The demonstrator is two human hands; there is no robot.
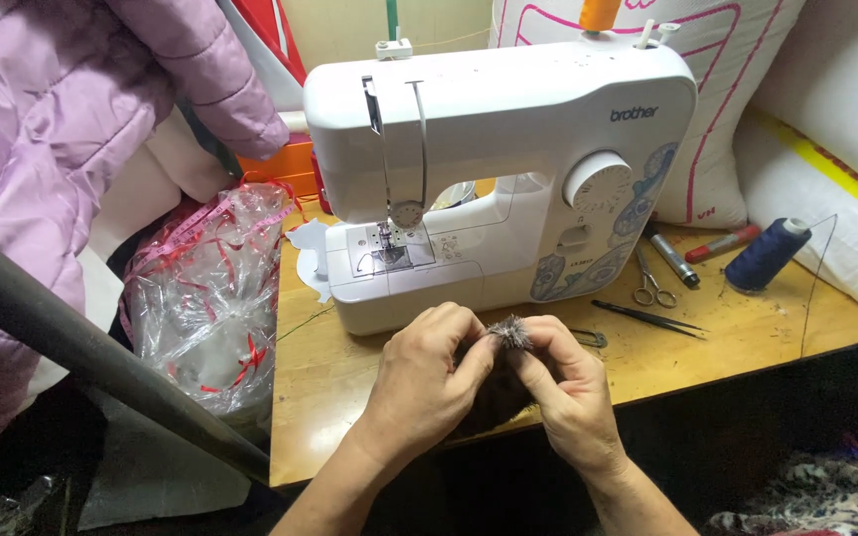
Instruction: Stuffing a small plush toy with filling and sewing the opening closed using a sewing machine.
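Pinching a small dark fuzzy tuft between both hands, left hand and right hand closed on it from either side, so it pokes up right at the grip with dark fabric hanging below. Both hands look equally near. Just past the grip sits the white sewing machine on the desk; off right lie tweezers, scissors and a navy thread spool.

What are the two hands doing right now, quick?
Left hand: closed, pinching a dark furry piece of fabric in front of the white sewing machine.
Right hand: closed, pinching the same dark furry piece of fabric.
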